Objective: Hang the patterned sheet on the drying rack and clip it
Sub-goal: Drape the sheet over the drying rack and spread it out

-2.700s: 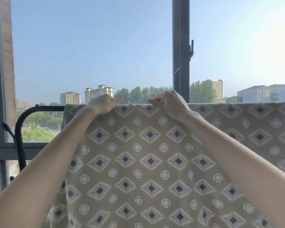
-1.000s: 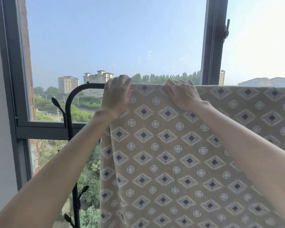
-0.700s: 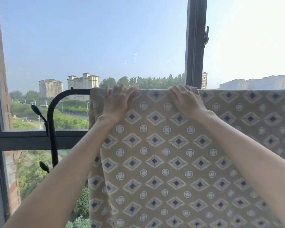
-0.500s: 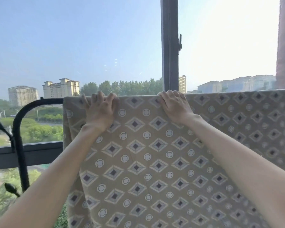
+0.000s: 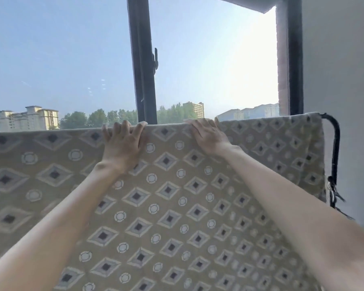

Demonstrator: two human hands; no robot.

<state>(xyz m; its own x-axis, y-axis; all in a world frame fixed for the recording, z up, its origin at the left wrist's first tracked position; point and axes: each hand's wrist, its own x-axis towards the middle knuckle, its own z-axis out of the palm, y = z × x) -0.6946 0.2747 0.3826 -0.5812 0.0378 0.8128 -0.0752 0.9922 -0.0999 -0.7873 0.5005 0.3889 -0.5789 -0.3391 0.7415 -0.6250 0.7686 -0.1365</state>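
Along the top fold, left to right:
Sheet: the patterned sheet (image 5: pixel 168 206) is draped over the rack's top bar in front of the window, its long axis running left-right across the whole view, the near half hanging down toward the person.
Left hand: the left hand (image 5: pixel 123 147) lies flat on the cloth, fingers spread and hooked over the fold; it presses rather than pinches, and nothing else is in it.
Right hand: the right hand (image 5: pixel 208 137) lies just to the right, apart from the left, palm down, fingers together over the same fold, also with nothing in it.
Rack end: the drying rack (image 5: pixel 335 152) shows only as a black curved end at far right, beyond the sheet's side edge.
Clips: none visible on the fold; something small hangs on the rack's upright lower down, too blurred to name.
Key relation: the fold's right end lies rightward of both hands, and the right hand is nearer to it, so clipping there would likely fall to that hand.
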